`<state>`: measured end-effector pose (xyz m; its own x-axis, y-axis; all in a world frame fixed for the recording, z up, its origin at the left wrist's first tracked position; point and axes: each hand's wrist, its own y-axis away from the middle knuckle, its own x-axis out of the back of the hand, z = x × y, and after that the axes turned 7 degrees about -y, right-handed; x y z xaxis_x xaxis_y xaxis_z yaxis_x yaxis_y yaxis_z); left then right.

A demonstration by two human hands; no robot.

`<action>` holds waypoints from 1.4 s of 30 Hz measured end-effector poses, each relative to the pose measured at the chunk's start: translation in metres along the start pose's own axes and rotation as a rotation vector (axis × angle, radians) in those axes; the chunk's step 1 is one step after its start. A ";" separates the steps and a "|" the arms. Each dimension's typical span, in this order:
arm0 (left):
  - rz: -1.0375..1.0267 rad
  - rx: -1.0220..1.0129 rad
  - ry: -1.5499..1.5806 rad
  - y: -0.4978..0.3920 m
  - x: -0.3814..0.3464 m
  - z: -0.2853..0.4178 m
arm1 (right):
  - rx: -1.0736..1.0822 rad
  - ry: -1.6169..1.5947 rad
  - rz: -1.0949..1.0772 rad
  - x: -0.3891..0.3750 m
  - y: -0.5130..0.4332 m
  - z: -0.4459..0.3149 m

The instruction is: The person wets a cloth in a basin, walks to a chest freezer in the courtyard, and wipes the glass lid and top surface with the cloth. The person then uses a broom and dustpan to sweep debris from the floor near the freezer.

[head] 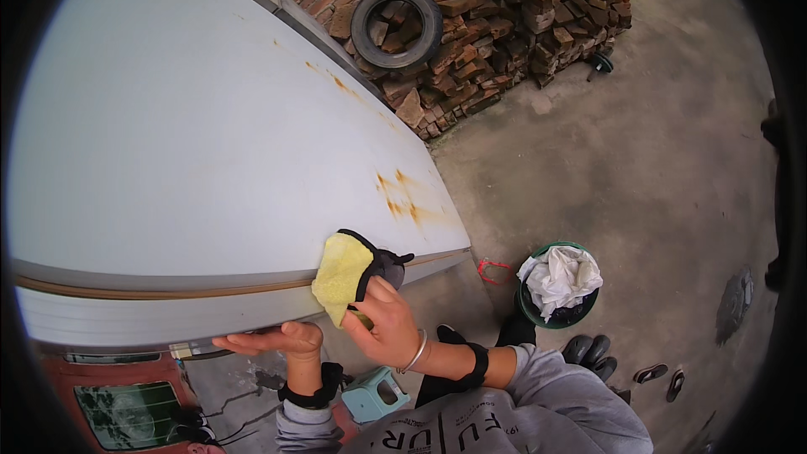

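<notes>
My right hand point(388, 325), with a silver bangle at its wrist, grips a yellow cloth point(343, 271) that has a black border and a grey reverse side. The cloth lies against the front edge of a large white cabinet point(189, 157), which looks like a refrigerator or freezer. Along that edge runs a brownish seam point(157, 292) above a paler white front panel point(157, 320). My left hand point(277, 338) is held flat against the lower edge of this panel, fingers extended and nothing in them. Orange rust stains point(397, 195) mark the cabinet's white surface.
A tyre point(396, 26) leans on a heap of bricks point(479, 44) behind the cabinet. On the concrete floor stand a green bucket point(523, 306) holding white plastic, a light-blue stool point(372, 396) and dark shoes point(589, 353). A red wire-like object point(493, 271) lies near the cabinet's corner.
</notes>
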<state>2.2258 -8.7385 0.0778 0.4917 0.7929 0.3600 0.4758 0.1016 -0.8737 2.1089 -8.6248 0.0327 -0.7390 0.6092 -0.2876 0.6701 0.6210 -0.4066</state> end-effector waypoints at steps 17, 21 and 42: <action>-0.415 0.377 0.496 0.063 0.124 -0.042 | -0.069 0.107 0.059 0.011 0.021 0.070; -0.499 0.603 0.548 0.136 0.169 -0.087 | 0.072 0.051 0.095 -0.025 -0.052 -0.034; 0.444 2.276 1.392 0.323 0.316 -0.260 | -0.134 0.202 -1.937 -0.443 0.198 -0.095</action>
<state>2.7247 -8.6117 -0.0056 0.6109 0.4699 -0.6372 -0.1963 0.8696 0.4531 2.5759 -8.7246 0.1620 -0.3531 -0.7996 0.4857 -0.8989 0.4339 0.0608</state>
